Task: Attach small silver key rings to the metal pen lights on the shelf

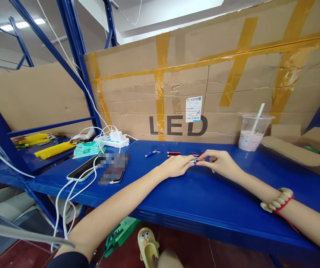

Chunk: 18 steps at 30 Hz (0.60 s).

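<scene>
Both my hands meet over the blue shelf top point(193, 197), fingertips together. My left hand point(176, 166) and my right hand point(218, 162) pinch a small thin pen-like item point(192, 161) between them; its make is too small to tell. Just beyond the fingers lie small red pen-like pieces point(173, 153) and a blue one point(151, 153). A beaded bracelet with a red cord point(277, 201) sits on my right wrist.
A plastic cup with a straw and pink drink point(251, 136) stands at the back right beside an open cardboard box point(302, 152). To the left are two phones point(81, 172) on white cables, a power strip point(114, 140), yellow tools point(54, 149). A taped cardboard wall point(204, 82) backs the shelf.
</scene>
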{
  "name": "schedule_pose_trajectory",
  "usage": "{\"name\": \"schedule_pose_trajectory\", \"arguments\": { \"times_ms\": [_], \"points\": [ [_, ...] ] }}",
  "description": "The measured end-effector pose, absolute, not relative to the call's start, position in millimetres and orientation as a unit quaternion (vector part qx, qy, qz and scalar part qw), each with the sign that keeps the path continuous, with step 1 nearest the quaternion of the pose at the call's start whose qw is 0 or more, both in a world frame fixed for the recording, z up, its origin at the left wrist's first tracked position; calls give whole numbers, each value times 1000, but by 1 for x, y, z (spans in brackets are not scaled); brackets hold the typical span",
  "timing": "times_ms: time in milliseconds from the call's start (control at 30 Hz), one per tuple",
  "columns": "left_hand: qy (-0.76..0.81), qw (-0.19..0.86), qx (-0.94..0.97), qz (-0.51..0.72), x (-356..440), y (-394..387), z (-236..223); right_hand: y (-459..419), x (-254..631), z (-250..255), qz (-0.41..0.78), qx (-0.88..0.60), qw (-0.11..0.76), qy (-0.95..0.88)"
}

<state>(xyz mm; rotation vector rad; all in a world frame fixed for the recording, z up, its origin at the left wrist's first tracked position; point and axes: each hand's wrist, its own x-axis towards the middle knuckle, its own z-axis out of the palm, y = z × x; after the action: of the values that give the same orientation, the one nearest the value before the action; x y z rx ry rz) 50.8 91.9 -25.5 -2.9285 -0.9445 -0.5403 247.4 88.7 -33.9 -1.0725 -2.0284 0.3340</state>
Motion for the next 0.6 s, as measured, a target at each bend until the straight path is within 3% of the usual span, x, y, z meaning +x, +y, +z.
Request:
{"name": "schedule_pose_trajectory", "arguments": {
  "times_ms": [600],
  "points": [
    [-307,30,-935,-173,53,92,-29,87,251,-32,120,-397,399,-818]
  ]
}}
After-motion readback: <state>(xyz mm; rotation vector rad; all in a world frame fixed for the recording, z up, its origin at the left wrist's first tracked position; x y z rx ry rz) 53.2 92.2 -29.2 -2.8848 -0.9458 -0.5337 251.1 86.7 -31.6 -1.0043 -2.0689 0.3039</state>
